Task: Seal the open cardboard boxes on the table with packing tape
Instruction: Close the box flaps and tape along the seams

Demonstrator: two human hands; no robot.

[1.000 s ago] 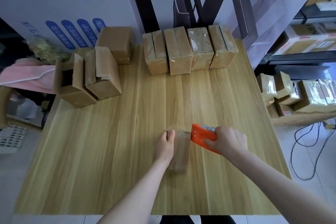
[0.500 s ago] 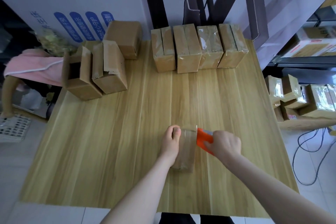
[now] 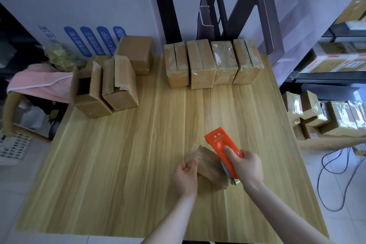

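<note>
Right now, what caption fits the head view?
Sealing: left hand holds a small box, right hand grips an orange dispenser beside it; four boxes stand in a row behind.

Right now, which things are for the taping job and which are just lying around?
For the job: orange tape dispenser in the right hand; small box held by the left hand; two open boxes, far left; four taped boxes at the back.
Lying about: pink cloth; boxes on the floor; dark bag.
</note>
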